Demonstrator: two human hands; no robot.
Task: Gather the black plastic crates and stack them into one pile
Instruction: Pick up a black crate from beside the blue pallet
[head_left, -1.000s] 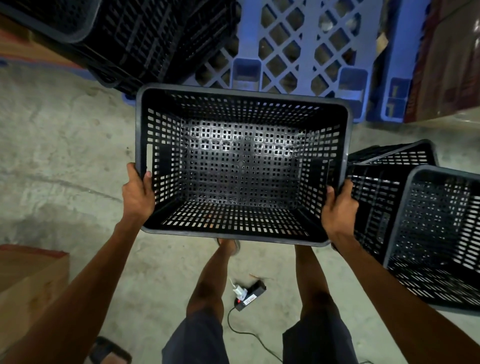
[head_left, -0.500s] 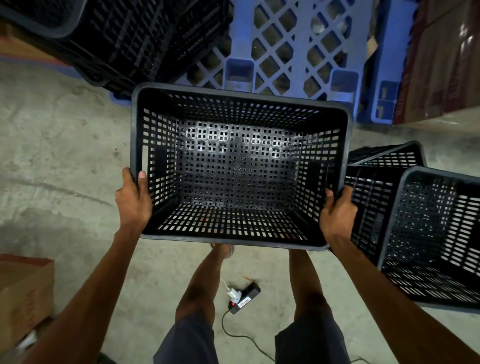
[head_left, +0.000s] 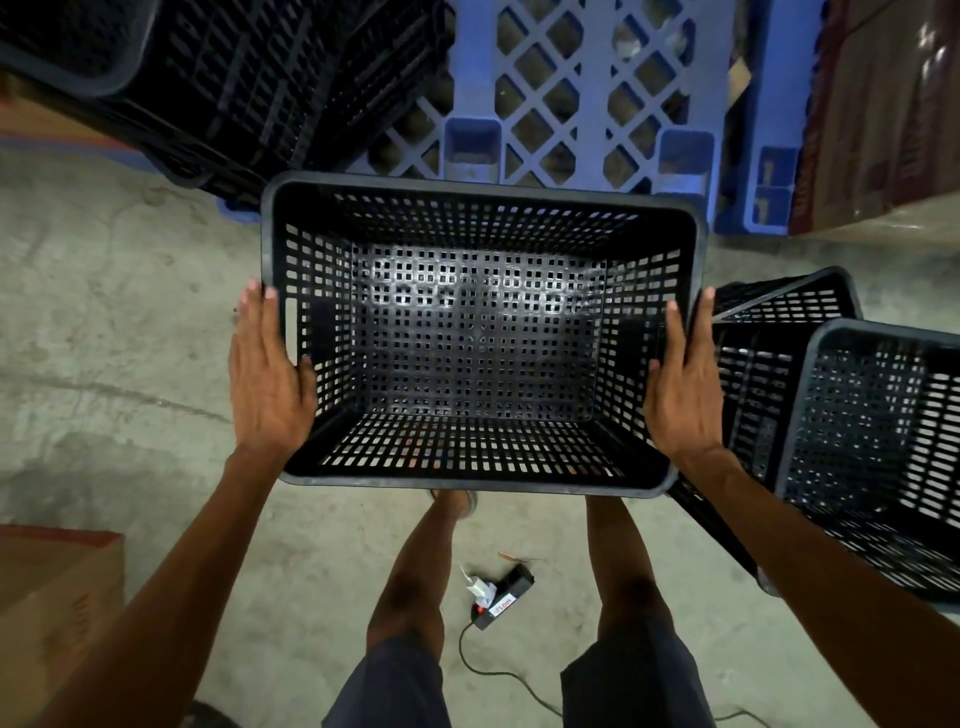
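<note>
In front of me I hold an empty black perforated crate (head_left: 483, 338) above the concrete floor, open side up. My left hand (head_left: 267, 374) lies flat against its left wall, fingers stretched out. My right hand (head_left: 683, 379) presses the right wall the same way. The crate hangs between my two palms. Two more black crates (head_left: 883, 441) lie tilted on the floor at the right, one behind the other (head_left: 789, 301). Several black crates (head_left: 234, 78) are piled at the top left.
A blue plastic pallet (head_left: 571, 93) leans upright beyond the held crate. Brown cartons (head_left: 883, 104) stand at the top right, and a cardboard box (head_left: 52, 597) sits at the lower left. A power strip (head_left: 498, 597) with its cord lies on the floor between my legs.
Both hands have slid from the crate's near corners forward along its side walls, and the fingers have gone from curled over the rim to flat. The crate stays at about the same place.
</note>
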